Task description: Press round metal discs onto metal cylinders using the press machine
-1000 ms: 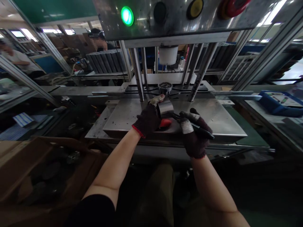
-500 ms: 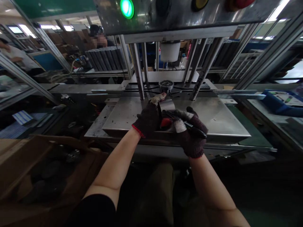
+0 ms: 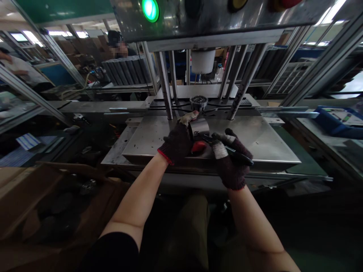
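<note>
My left hand (image 3: 178,141), in a dark knitted glove with a worn light fingertip, is closed on a short metal cylinder (image 3: 200,126) that lies on its side, its open end partly hidden. My right hand (image 3: 232,160), gloved too with pale wrapping on its fingers, grips a slim black-handled tool (image 3: 239,155). The tool's front end reaches the near rim of the cylinder; its tip is too small to make out. Just below the cylinder shows a red object (image 3: 199,146), partly hidden, its kind unclear.
Both hands are over a steel plate (image 3: 147,139) of a press. Behind them stands a round fixture (image 3: 198,101) between metal columns (image 3: 164,87), under a white press head (image 3: 202,62). A cardboard box (image 3: 93,204) with dark parts stands lower left, a blue bin (image 3: 330,122) right.
My right hand has shifted slightly to the right with the black-handled tool. My left hand and the cylinder stay almost in place.
</note>
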Available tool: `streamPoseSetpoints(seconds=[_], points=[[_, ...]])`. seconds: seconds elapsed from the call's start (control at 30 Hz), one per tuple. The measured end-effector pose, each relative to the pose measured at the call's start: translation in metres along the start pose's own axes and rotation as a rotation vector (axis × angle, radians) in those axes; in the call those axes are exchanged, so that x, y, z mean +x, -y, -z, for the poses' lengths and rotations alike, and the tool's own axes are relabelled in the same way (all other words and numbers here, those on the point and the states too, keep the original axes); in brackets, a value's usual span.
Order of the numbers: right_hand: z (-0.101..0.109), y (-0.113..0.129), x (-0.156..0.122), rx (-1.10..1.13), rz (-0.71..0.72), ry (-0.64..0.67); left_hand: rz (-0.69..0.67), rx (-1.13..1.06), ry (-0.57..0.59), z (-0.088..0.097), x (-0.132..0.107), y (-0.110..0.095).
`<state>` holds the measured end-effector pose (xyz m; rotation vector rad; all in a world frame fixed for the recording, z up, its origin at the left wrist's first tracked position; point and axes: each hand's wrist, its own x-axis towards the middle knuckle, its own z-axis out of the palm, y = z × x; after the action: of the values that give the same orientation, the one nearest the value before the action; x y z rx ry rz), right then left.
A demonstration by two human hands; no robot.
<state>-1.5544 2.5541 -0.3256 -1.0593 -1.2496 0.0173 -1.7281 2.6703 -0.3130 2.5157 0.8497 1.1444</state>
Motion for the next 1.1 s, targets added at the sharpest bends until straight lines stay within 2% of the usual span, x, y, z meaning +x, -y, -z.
streamPoseSetpoints(seconds=[0.23, 0.43, 0.6, 0.7, 0.77, 0.9, 0.97, 1.03, 1.1], points=[[-0.001, -0.007, -0.001, 0.032, -0.033, -0.081, -0.012, -0.073, -0.01, 0.003, 0.0, -0.003], [-0.005, -0.01, -0.006, 0.067, -0.187, -0.148, 0.006, -0.06, -0.025, 0.001, -0.001, -0.002], [-0.001, -0.005, 0.014, 0.269, -0.225, -0.255, -0.001, -0.05, -0.107, 0.001, -0.002, -0.007], [0.014, -0.019, 0.038, 0.189, -0.16, -0.234, 0.021, 0.092, -0.185, 0.0, 0.006, -0.011], [0.029, -0.034, 0.052, 0.083, -0.086, -0.198, 0.05, 0.18, -0.184, -0.002, 0.016, -0.013], [0.057, -0.058, 0.067, -0.079, 0.024, -0.053, 0.11, 0.278, 0.037, -0.007, 0.039, -0.021], [0.064, -0.064, 0.07, -0.111, 0.011, -0.007, 0.16, 0.271, 0.099, -0.007, 0.047, -0.023], [0.065, -0.067, 0.071, -0.091, -0.04, 0.001, 0.175, 0.222, 0.087, -0.005, 0.049, -0.02], [0.065, -0.07, 0.072, -0.063, -0.094, 0.019, 0.118, 0.136, 0.056, 0.003, 0.046, -0.012]])
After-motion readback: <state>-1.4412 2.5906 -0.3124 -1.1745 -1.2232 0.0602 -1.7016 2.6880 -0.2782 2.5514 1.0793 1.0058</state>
